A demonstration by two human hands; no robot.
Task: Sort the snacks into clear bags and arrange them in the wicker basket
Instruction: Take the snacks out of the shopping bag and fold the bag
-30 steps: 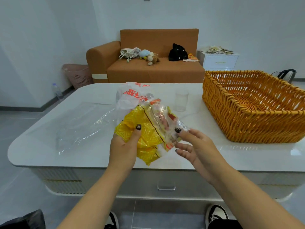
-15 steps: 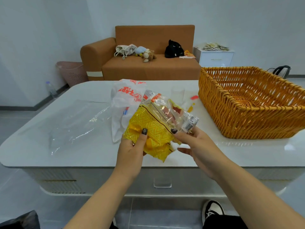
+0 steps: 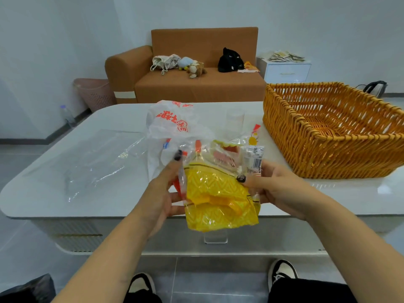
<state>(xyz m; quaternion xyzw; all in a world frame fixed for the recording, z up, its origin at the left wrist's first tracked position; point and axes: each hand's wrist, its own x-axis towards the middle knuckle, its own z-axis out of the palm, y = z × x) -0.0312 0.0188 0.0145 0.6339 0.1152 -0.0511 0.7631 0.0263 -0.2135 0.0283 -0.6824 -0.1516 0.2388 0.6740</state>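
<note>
Both hands hold a bundle of snack packets (image 3: 218, 193) over the table's near edge: yellow patterned packets in front, clear-wrapped ones with red print behind. My left hand (image 3: 166, 191) grips the bundle's left side, and my right hand (image 3: 271, 189) pinches its right side with the thumb on top. Behind the bundle, a white plastic bag with red print (image 3: 172, 123) stands on the table. Clear bags (image 3: 94, 162) lie flat at the left. The orange wicker basket (image 3: 328, 145) sits at the right, and no snacks are visible in it.
The white table (image 3: 349, 197) carries a clear cup (image 3: 235, 119) behind the bundle. Beyond it stand a brown sofa (image 3: 196, 88) with toys and a black bag, a pink bin (image 3: 96, 95) and a white cabinet (image 3: 286, 71). My shoes show below.
The bundle has turned upright and come toward me, past the table edge. My right hand has shifted further onto its right side, and my left hand has slid to its left edge.
</note>
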